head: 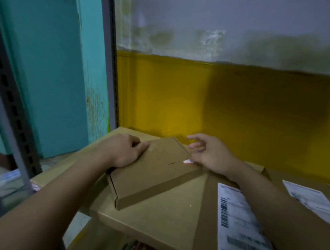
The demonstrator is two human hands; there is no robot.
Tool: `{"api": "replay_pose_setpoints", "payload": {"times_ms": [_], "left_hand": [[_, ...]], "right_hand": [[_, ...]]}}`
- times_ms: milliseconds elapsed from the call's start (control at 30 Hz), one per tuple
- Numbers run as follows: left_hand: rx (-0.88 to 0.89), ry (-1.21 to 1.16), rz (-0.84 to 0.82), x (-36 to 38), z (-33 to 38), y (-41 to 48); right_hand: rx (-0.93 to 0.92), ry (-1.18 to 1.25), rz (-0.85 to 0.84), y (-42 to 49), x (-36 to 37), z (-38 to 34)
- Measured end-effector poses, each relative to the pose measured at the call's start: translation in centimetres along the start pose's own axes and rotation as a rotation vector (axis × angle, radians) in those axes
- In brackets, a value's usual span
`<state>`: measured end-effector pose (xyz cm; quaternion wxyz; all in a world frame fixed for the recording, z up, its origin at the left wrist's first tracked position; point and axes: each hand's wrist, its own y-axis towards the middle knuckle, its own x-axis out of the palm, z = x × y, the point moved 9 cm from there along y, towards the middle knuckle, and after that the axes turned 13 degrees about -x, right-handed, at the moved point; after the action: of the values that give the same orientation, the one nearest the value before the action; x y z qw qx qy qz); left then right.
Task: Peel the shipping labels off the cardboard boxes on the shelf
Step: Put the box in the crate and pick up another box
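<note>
Now left hand [121,151] on box [154,173], right hand [210,155] pinching label [187,161]

A flat brown box [154,173] lies askew atop a larger carton [156,221] — white barcoded label [239,222] stuck flat beside it.
</note>
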<state>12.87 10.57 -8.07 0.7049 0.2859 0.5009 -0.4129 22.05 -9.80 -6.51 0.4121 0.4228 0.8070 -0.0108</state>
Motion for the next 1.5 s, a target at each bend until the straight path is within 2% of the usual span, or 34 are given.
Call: {"api": "replay_pose_setpoints", "payload": {"times_ms": [100,233,300,367,600,733,800,1000,1267,1500], "left_hand": [[0.073,0.188,-0.011,-0.2,0.5,1.2],[0.196,-0.060,-0.162,0.1,3.5,1.2],[0.220,-0.166,-0.162,0.8,4.4,0.7],[0.261,-0.165,-0.131,1.7,4.5,0.2],[0.243,-0.167,-0.070,1.7,4.2,0.2],[0.212,-0.175,-0.060,1.8,4.1,0.6],[0.220,-0.160,-0.041,1.8,4.1,0.7],[0.203,-0.163,-0.036,2.2,3.8,1.3],[0.198,-0.157,-0.019,2.5,3.7,1.9],[0.185,-0.147,-0.002,2.4,3.7,1.9]], "right_hand": [[-0.131,-0.115,0.002,0.0,1.0,-1.1],[-0.139,-0.175,-0.009,-0.8,1.3,-1.3],[-0.115,-0.181,0.011,-1.0,1.1,-1.3],[-0.114,-0.217,-0.008,-1.0,1.2,-1.7],[0.086,-0.127,-0.391,0.9,1.3,-2.9],[0.095,-0.171,-0.490,1.8,2.5,-3.4],[0.060,-0.196,-0.454,1.9,2.9,-3.3],[0.033,0.002,-0.253,0.2,2.1,-1.4],[0.005,0.052,-0.281,0.2,3.0,-1.6],[-0.040,-0.128,-0.319,0.6,3.4,-2.5]]}}
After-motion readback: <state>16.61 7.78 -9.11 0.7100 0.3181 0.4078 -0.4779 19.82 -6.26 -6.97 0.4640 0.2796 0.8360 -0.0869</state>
